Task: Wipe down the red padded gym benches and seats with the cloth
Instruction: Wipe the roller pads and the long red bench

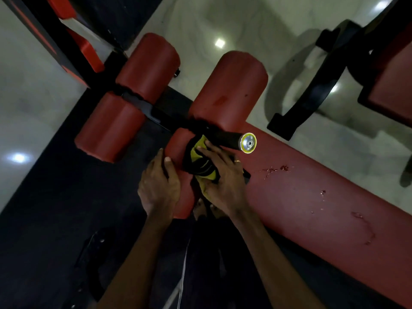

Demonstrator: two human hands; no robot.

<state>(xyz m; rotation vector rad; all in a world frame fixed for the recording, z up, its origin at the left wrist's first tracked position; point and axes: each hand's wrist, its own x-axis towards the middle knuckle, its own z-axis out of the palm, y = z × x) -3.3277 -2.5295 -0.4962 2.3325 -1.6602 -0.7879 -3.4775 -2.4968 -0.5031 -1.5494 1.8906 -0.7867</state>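
View: the camera looked down from a person's head at gym equipment on a pale glossy floor [223,23], with a dark mat [55,208] along the left.
Far-left frame: a black and red machine frame [66,41] stood at the upper left.
Left roller pair: two red padded rollers [124,103] sat end to end on a black bar [151,112], one above the bar and one below it.
Left hand: the left hand [159,186] lay on the near red roller [180,175], its fingers curled over the roller's left side and its thumb on the top, holding it.
Cloth: a yellow and black cloth [200,161] was bunched on the top of that near roller, just below the bar.
Right hand: the right hand [223,181] pressed down on the cloth with its fingers spread and fairly straight; a ring showed on one finger.
Upper roller: a larger red roller [229,90] stood beyond the hands, across the bar from the near one.
Bar end: a black handle with a silver cap ringed in yellow [248,143] stuck out to the right, just above the right hand.
Bench pad: a long red bench pad [312,208] ran from the hands to the lower right, with wet droplets and streaks [274,169] scattered on it.
Right side: a second red padded seat [392,81] on a black base [312,97] stood at the upper right, well apart from the hands.
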